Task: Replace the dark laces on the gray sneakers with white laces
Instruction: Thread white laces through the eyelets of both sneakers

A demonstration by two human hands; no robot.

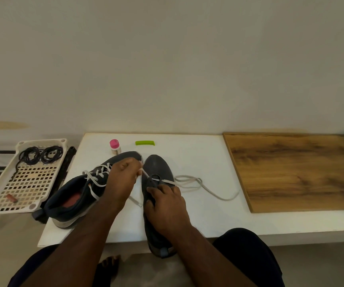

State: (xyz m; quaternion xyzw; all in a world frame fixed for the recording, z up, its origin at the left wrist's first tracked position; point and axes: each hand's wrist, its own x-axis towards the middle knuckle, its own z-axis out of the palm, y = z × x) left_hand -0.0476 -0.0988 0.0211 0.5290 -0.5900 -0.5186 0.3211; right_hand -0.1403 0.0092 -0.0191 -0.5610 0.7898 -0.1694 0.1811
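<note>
The left hand (123, 175) pinches the white lace (189, 181) tip just above the right sneaker's (158, 168) lower eyelets, while the right hand (167, 206) curls over its tongue, toe pointing away, lace slack trailing rightward.
</note>
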